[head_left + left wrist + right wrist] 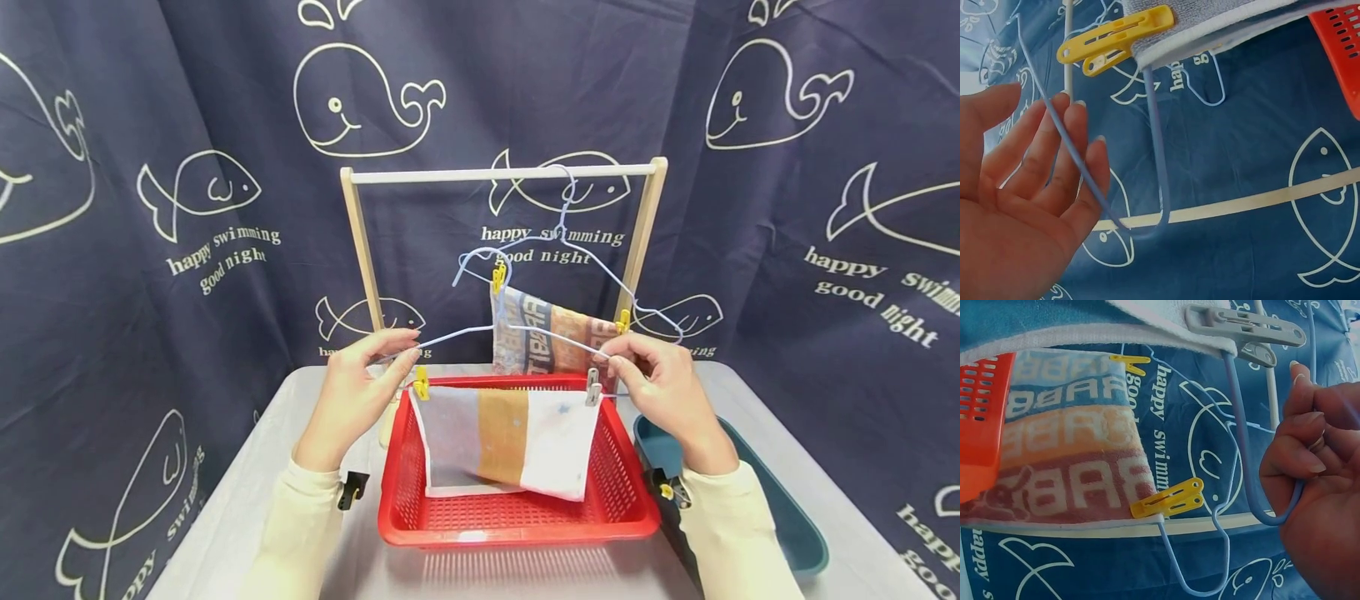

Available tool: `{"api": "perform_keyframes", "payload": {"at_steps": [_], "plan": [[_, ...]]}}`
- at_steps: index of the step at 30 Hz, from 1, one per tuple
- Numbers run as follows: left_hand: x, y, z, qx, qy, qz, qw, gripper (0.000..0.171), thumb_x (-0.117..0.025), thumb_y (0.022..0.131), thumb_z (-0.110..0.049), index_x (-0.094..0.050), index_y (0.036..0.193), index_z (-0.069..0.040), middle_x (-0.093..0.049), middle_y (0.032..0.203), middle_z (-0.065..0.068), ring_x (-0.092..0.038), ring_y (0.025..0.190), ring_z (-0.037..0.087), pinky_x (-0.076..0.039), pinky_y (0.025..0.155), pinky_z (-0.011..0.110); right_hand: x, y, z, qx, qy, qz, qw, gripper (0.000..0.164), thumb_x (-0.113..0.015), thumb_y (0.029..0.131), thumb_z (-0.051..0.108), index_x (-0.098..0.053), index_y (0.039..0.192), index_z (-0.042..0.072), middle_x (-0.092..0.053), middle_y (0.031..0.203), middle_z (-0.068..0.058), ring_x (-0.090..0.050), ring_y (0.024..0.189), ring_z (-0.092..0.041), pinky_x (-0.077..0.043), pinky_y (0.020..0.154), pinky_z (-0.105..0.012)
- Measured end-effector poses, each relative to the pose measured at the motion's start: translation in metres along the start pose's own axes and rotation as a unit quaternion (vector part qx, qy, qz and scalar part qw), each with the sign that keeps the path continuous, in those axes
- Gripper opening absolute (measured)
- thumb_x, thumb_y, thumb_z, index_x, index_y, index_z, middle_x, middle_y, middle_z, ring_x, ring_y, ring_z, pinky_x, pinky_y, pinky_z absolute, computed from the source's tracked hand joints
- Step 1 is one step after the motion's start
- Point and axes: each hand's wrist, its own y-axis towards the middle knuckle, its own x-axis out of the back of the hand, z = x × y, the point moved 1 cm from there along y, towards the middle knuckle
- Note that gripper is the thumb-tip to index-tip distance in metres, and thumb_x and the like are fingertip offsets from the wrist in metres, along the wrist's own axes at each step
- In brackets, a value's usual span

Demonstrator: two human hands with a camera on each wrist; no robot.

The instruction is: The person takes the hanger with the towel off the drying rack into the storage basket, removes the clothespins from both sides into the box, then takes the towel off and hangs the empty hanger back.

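A blue wire clothes hanger [467,332] is up in front of me, its hook below the rack's top bar. My left hand [358,387] holds its left shoulder, the fingers loosely bent about the wire in the left wrist view. Curled fingers of my right hand [663,387] grip the right shoulder. From the hanger's lower bar hangs a grey, brown and white towel [504,437]. A yellow clothespin [422,383] clips its left corner, a grey clothespin [593,387] its right.
Behind stands a rack [465,177] with a second hanger [600,260] bearing a striped lettered towel [558,333] on yellow clothespins [624,320]. Below the held towel sits a red basket [517,533]. A teal tray [795,525] lies at right, partly behind my right arm.
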Motion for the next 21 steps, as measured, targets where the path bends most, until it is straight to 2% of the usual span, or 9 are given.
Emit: {"api": "perform_keyframes", "payload": {"at_steps": [2, 6, 9, 17, 21], "plan": [[-0.001, -0.001, 0.0, -0.005, 0.01, 0.0, 0.9999, 0.025, -0.078, 0.095, -0.023, -0.077, 0.119, -0.024, -0.078, 0.108, -0.008, -0.072, 0.094, 0.007, -0.057, 0.085, 0.04, -0.002, 0.0, 0.0, 0.001, 0.004, 0.001, 1.0, 0.017, -0.067, 0.094, -0.005, -0.076, 0.097, 0.01, -0.066, 0.077, -0.001, -0.055, 0.061, -0.011, -0.045, 0.049, -0.024], [-0.002, -0.004, 0.003, -0.015, 0.033, -0.012, 0.9993, 0.019, -0.078, 0.094, -0.019, -0.08, 0.113, -0.021, -0.078, 0.101, -0.007, -0.066, 0.08, 0.008, -0.055, 0.072, 0.028, -0.006, 0.0, -0.002, -0.005, 0.008, 0.003, 1.0, 0.016, -0.068, 0.094, -0.004, -0.076, 0.097, 0.009, -0.067, 0.077, -0.005, -0.057, 0.061, -0.012, -0.046, 0.049, -0.024], [-0.004, -0.006, 0.004, -0.009, 0.033, -0.01, 0.9994, 0.017, -0.079, 0.093, -0.017, -0.081, 0.109, -0.021, -0.076, 0.095, -0.008, -0.062, 0.074, 0.009, -0.05, 0.066, 0.023, -0.008, -0.001, -0.003, -0.015, 0.001, 0.007, 1.0, 0.015, -0.069, 0.094, -0.003, -0.076, 0.099, 0.009, -0.067, 0.078, -0.006, -0.056, 0.061, -0.013, -0.047, 0.05, -0.024], [-0.006, -0.009, 0.006, 0.007, 0.021, 0.011, 0.9997, 0.019, -0.081, 0.091, -0.013, -0.083, 0.109, -0.019, -0.077, 0.097, -0.004, -0.062, 0.072, 0.012, -0.054, 0.065, 0.027, -0.009, -0.004, -0.006, -0.039, -0.011, 0.016, 0.999, 0.014, -0.069, 0.095, -0.001, -0.076, 0.1, 0.01, -0.067, 0.078, -0.004, -0.055, 0.061, -0.014, -0.047, 0.05, -0.025], [-0.006, -0.01, 0.01, 0.026, 0.02, 0.02, 0.9992, 0.018, -0.081, 0.091, -0.013, -0.083, 0.108, -0.017, -0.078, 0.094, -0.003, -0.066, 0.073, 0.011, -0.055, 0.066, 0.028, -0.011, -0.005, -0.007, -0.044, -0.012, 0.023, 0.999, 0.015, -0.069, 0.095, -0.001, -0.077, 0.101, 0.01, -0.069, 0.078, -0.004, -0.055, 0.062, -0.013, -0.046, 0.051, -0.025]]}}
